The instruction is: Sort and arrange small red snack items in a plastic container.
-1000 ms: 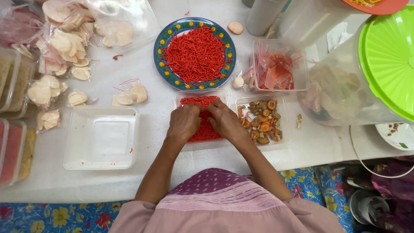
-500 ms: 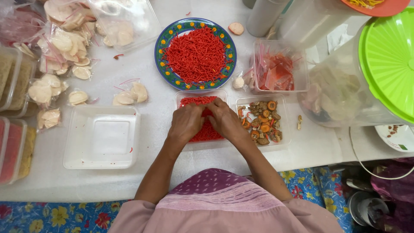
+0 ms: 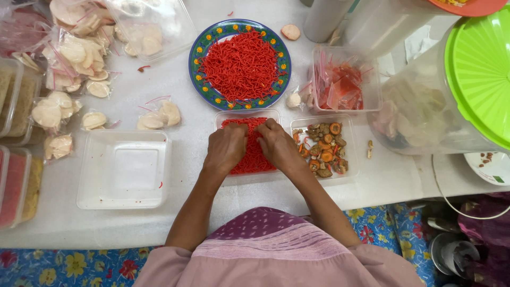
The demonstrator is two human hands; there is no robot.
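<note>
Both hands, left hand (image 3: 226,149) and right hand (image 3: 277,144), curl fingers, pinching thin red strips (image 3: 254,159) in a clear plastic tub (image 3: 234,115).

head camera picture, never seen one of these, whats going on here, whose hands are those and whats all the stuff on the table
The picture comes from a camera worn on a person's head, looking straight down, so the arms coming up from the bottom edge are that person's own. There is no machine, just two bare hands.

The left hand and right hand are both pressed down into a clear tray of red strips directly in front of the person. Whether the fingers grip any strips cannot be seen.

On the white table around it: a blue patterned plate heaped with more red strips, a clear tray of brown and orange pieces, an empty clear tray, a tub of red wrappers, bags of pale round crackers, and a large jar with a green lid.
</note>
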